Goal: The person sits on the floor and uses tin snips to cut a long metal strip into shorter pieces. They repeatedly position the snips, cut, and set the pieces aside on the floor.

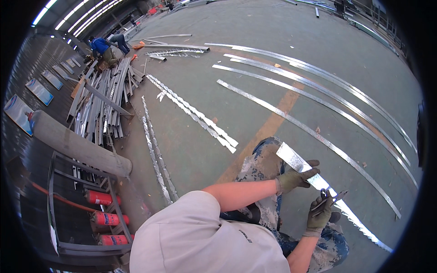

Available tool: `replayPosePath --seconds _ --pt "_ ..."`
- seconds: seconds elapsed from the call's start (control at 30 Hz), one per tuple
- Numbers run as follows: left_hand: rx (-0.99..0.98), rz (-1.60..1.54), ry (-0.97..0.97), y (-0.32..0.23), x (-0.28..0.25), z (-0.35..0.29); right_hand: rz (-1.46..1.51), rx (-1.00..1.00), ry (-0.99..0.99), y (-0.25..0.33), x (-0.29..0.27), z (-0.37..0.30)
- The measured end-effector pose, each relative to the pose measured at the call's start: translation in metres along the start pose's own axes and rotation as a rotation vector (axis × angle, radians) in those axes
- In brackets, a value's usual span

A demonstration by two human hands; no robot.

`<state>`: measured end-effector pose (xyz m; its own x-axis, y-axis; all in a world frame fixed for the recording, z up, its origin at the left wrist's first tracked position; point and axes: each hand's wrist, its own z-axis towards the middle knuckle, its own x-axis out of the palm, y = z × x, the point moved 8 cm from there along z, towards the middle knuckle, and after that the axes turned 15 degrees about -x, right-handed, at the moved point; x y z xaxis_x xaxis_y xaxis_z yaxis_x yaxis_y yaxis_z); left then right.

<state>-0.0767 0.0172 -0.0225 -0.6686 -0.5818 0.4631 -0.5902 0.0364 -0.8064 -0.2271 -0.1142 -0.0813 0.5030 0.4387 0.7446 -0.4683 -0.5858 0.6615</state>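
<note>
A long shiny metal strip [291,157] lies across my lap, slanting down to the right. Its upper end is smooth; toward the lower right one edge is notched and bent into teeth. My left hand [296,179], in an olive work glove, grips the strip near its upper end. My right hand [318,214], gloved the same, closes around the handles of a pair of pliers [338,196]. The plier jaws are at the strip's edge, where the toothed part begins; I cannot tell whether they bite on it.
Several flat metal strips [291,116] lie on the floor ahead and right. Twisted, notched strips [189,109] lie to the left. Beyond are a heap of metal profiles [102,100], a grey cylinder [77,141], red extinguishers [107,218] in a rack and a bent-over person [102,48].
</note>
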Motion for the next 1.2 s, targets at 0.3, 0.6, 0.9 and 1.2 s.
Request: replayPosePath --seconds 0.3,0.6,0.9,1.2 --pt "-0.073 -0.230 -0.098 -0.012 -0.024 -0.011 -0.128 0.020 -0.090 -0.006 -0.013 0.010" --pt "-0.093 -0.373 -0.162 -0.011 -0.035 0.004 -0.258 0.075 -0.125 -0.008 -0.036 0.040" --pt "-0.123 -0.262 -0.199 0.001 -0.035 0.016 -0.193 0.173 -0.078 -0.016 -0.027 0.032" --pt "-0.108 -0.461 -0.044 0.032 -0.059 0.054 -0.409 0.232 -0.163 0.005 0.021 -0.033"
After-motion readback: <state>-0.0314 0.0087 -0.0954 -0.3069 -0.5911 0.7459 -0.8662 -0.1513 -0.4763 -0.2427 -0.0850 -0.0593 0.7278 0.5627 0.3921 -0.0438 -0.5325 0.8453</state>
